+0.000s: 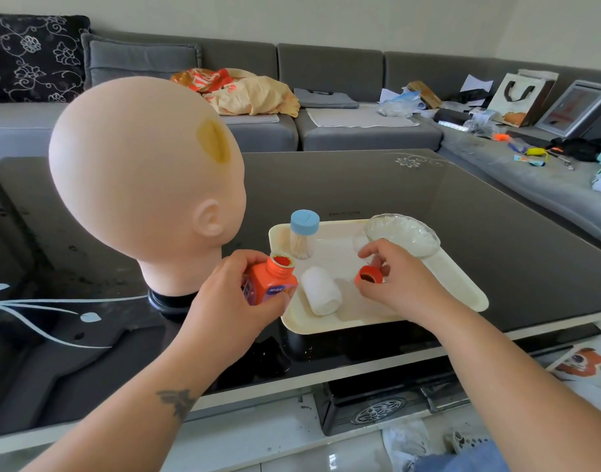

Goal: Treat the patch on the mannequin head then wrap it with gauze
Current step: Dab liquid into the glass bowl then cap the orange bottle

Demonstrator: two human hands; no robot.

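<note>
Left hand (236, 294) is being kept closed around open orange bottle (271, 284), upright; right hand (392, 279) is pinching orange cap (369, 276) over tray (462, 287). Swab jar (304, 238) is standing beyond, between hands, nearer right. Yellow patch (214, 140) is being faced up-left, on mannequin head (139, 185), left-hand side.

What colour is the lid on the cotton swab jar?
Light blue lid, seen clearly in the head view.

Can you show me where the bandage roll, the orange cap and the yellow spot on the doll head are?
gauze roll (320, 294): head view, middle of its white side, on the tray.
orange cap (369, 278): head view, its dark inside, held in the right hand.
yellow patch (213, 140): head view, centre of the stain.
</note>
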